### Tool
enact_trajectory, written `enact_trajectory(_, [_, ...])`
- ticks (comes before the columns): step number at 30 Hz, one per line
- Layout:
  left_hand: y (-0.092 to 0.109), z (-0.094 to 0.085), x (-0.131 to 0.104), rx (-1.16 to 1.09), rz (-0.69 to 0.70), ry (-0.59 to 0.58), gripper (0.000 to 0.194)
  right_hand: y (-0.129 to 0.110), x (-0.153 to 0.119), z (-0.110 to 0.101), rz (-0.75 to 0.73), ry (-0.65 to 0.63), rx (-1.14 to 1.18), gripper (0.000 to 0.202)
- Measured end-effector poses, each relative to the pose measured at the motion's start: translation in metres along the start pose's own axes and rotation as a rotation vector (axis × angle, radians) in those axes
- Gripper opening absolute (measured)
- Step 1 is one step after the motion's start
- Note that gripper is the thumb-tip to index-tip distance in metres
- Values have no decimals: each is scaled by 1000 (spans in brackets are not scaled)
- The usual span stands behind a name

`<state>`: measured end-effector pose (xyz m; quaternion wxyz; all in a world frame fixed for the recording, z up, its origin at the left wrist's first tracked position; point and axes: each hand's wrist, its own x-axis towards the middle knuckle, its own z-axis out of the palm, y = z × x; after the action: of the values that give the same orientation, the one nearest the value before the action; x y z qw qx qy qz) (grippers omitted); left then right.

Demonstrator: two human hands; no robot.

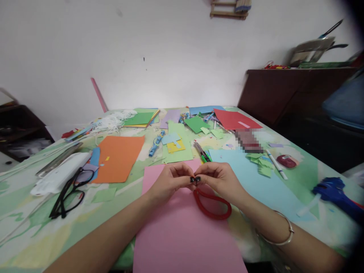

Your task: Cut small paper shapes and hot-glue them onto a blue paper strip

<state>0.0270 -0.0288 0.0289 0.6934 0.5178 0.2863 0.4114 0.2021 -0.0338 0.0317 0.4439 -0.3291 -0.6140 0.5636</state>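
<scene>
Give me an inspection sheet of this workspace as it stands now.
Surface: patterned tablecloth, mostly covered; no spill seen.
Job's things: pink paper under the hands; red loop just below them.
Clutter: orange paper and glasses left; green-black cutter beyond the hands; blue glue gun right.
Grippers: left hand and right hand meet, fingers pinched; anything held is unclear.
Cables: white cable at left.
Surroundings: white wall behind; dark cabinet right.
</scene>
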Motion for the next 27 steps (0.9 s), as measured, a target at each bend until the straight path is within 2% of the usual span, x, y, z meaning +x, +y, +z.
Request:
enact_trajectory(4, [0, -1, 1, -15, -2, -43, 6, 1, 1, -1, 27, -13, 61, 14])
enact_trajectory(12, [0, -2, 2, 33, 23, -39, 4, 2, 2, -2, 53, -40, 109, 19])
enact_trajectory(22, [0, -4, 1, 40, 32, -30, 6, -1, 3, -2, 37, -50, 94, 15])
enact_trajectory(24, [1, -4, 1, 63, 34, 4, 7, -2, 1, 0, 13, -28, 54, 13])
enact_trajectory(27, [2, -2, 0, 104, 39, 65, 8, -3, -2, 4, -58, 66, -137, 8])
